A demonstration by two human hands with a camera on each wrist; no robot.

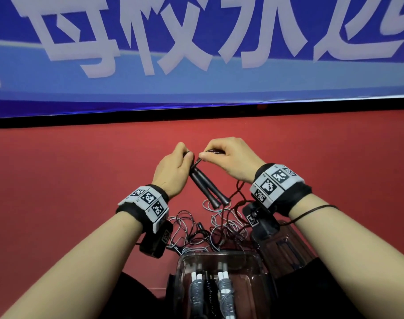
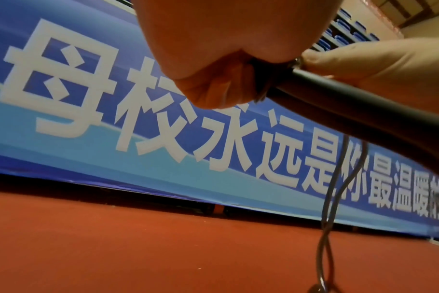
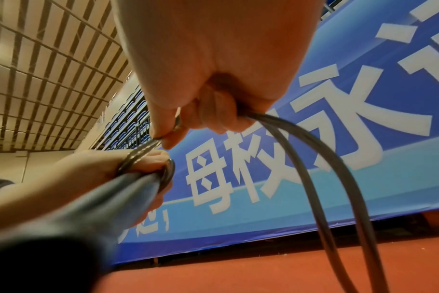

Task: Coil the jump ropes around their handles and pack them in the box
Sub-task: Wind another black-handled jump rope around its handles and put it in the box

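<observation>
left hand [image 1: 173,171] gripped handles [image 1: 209,188] at top | right hand [image 1: 231,157] pinched rope [image 3: 311,178] | box [image 1: 254,268] at 6 o'clock | risk: slack rope could tangle with loose ropes [image 1: 219,226] below

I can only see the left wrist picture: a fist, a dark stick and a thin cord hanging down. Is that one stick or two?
Observer: Two. The left hand grips a pair of black handles side by side near their top ends.
Visitor: What is the other hand doing?
Observer: The right hand pinches the cord right at the top of the handles, and two strands hang down from its fingers.
Visitor: Has anything been packed yet?
Observer: Yes. A clear box in front of the person holds coiled ropes with white handle ends, and a tangle of loose ropes lies on the red floor beyond it.
</observation>
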